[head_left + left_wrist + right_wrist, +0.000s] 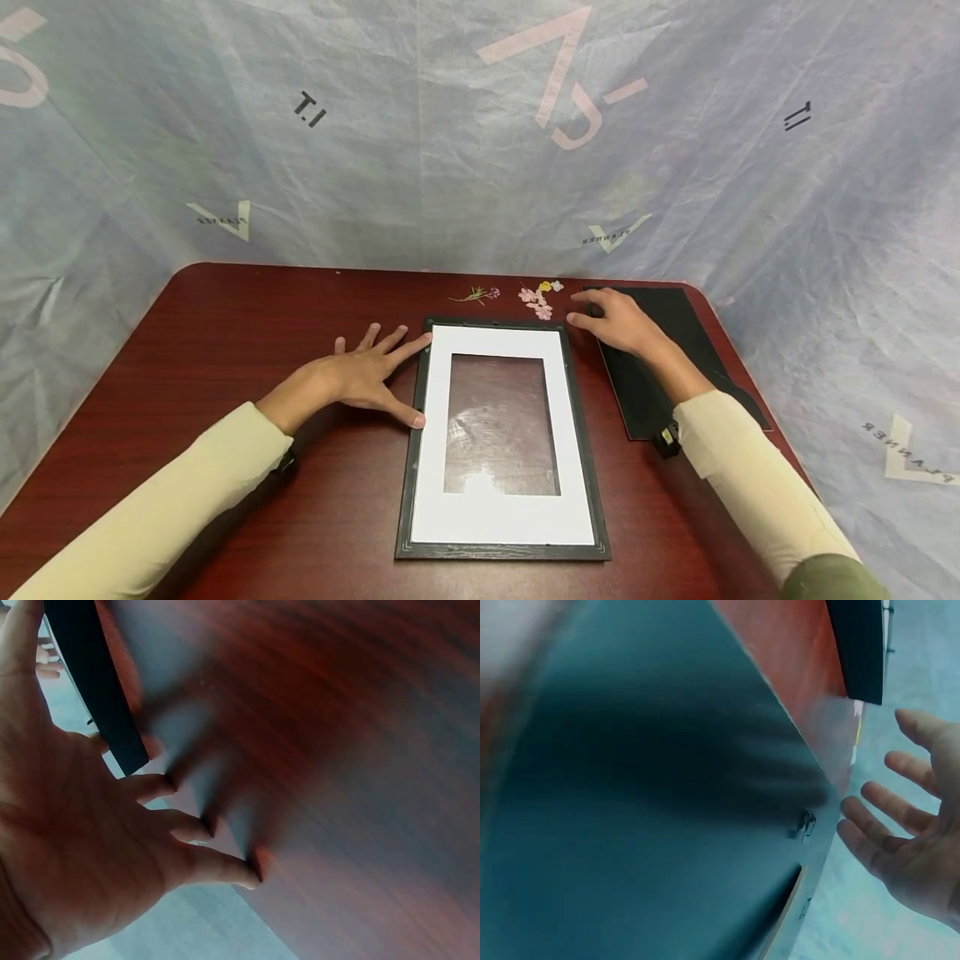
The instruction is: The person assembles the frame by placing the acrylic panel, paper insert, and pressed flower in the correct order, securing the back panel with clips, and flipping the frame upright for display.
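A black picture frame [502, 552] lies on the table, with a white mat [502, 521] around a clear rectangular window. My left hand [352, 379] is spread wide at its left side, thumb and index fingertips right at the edge. In the left wrist view the other fingertips come down to the wood beside the dark frame side [97, 682]. Over the black backing board [667, 308] reaches my right hand [618, 323], its fingers relaxed and holding nothing. The right wrist view shows this hand [922, 825] above the board [667, 862], beyond a small metal fitting [806, 823].
Pink pressed flowers [536, 300], a yellow one [545, 286] and a white one [557, 286] lie behind the frame. Left of them is a purple flower sprig [480, 294]. A printed grey cloth [420, 167] hangs around the dark red table [225, 350].
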`<state>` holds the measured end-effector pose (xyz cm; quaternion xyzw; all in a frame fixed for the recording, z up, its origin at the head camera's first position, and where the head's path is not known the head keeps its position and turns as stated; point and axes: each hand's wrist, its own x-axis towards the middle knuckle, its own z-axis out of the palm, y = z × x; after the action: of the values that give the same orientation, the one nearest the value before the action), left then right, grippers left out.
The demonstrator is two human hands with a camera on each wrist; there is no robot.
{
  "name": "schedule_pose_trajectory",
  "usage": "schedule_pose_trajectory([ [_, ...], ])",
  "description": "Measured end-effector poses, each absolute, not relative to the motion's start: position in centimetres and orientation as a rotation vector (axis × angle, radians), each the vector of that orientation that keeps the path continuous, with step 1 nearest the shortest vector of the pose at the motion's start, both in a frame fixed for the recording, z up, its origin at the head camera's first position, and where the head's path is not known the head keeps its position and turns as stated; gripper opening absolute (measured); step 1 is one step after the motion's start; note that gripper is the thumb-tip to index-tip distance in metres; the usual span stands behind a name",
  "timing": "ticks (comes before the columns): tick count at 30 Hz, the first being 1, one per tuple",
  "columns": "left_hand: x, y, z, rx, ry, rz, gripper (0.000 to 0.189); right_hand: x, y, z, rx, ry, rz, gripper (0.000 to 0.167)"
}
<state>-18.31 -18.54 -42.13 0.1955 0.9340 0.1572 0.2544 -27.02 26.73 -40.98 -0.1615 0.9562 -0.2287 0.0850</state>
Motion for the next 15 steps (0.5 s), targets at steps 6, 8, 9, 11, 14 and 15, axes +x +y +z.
schedule_pose_trajectory([
  [6,-18.2,-18.6,-42.0,0.526,2.553,0.431,0.141,-30.7,26.5,-42.1,-0.442,2.872,-0.751,0.055],
  [8,-18.2,-18.6,-42.0,0.525,2.555,0.435,0.141,-32.6,26.8,-43.4,-0.445,2.902,-0.765,0.054],
  [9,-18.2,-18.6,-42.0,0.524,2.556,0.435,0.141,-33.8,27.2,-44.3,-0.445,2.913,-0.768,0.054],
  [11,-18.2,-18.6,-42.0,0.523,2.555,0.436,0.141,-35.4,27.5,-45.5,-0.411,2.94,-0.758,0.052],
  [14,-18.1,-18.6,-42.0,0.526,2.55,0.44,0.14,-36.2,27.2,-46.0,-0.403,2.967,-0.701,0.046],
  [15,-18.1,-18.6,-42.0,0.528,2.546,0.443,0.14,-36.1,27.1,-45.9,-0.407,2.971,-0.678,0.045],
])
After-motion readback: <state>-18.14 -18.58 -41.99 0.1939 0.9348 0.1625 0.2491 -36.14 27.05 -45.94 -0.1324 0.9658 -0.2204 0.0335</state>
